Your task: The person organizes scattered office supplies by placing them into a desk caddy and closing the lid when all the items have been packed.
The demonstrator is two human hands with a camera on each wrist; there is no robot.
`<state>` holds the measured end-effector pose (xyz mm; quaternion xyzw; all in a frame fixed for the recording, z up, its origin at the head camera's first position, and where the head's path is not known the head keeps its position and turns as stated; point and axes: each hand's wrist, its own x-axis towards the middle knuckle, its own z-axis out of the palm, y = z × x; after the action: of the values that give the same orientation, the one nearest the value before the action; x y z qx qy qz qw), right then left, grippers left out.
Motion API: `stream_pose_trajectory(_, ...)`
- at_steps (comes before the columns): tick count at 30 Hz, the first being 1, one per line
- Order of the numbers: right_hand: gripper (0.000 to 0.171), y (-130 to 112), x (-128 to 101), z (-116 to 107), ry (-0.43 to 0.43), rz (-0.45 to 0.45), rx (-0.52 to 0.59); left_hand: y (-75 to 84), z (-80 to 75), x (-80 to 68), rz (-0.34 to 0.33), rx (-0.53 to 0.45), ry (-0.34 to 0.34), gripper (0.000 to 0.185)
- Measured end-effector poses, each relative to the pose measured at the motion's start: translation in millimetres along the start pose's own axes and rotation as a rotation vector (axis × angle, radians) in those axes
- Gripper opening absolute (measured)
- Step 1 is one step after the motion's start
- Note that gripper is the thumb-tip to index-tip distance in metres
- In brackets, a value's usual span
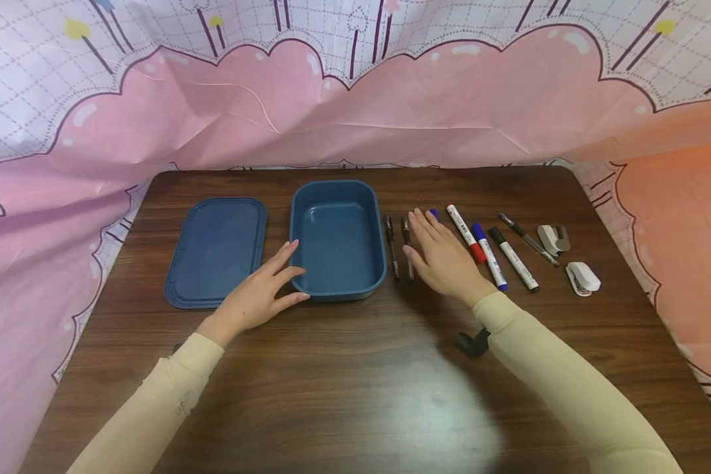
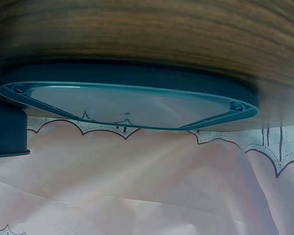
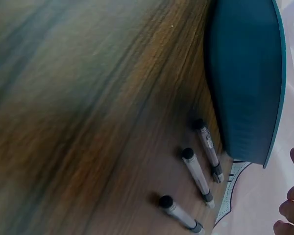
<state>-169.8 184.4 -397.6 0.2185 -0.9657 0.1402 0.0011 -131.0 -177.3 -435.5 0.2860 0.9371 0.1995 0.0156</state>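
Her left hand (image 1: pixel 253 296) rests flat, fingers spread, against the blue box's (image 1: pixel 338 238) near corner; her right hand (image 1: pixel 442 253) hovers open over the pens (image 1: pixel 407 249) just beside it.

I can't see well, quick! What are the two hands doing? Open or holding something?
Left hand: open, fingers straight, touching the blue box, holding nothing.
Right hand: open, flat over the pens, gripping nothing.

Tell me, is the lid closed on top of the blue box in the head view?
No, the lid lies flat on the table to the left of the open blue box.
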Motion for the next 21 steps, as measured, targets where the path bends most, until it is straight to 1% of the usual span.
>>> stream_pose_trajectory(4,0.067,-3.4,7.1,0.6,-0.003,0.014,-0.005,0.1,0.1,0.1,-0.001,-0.006,0.000,0.058)
stream_pose_trajectory(11,0.066,-7.2,15.3,1.8,0.023,0.036,-0.004,-0.7,0.9,-0.8,-0.012,-0.011,-0.013,0.058)
stream_pose_trajectory(17,0.066,-9.7,22.8,6.7,0.011,0.047,-0.006,-1.2,1.8,-0.6,-0.008,-0.011,-0.003,0.057)
stream_pose_trajectory(21,0.066,-12.0,24.9,8.0,0.005,0.046,0.028,-0.9,2.0,0.0,-0.006,-0.013,-0.001,0.057)
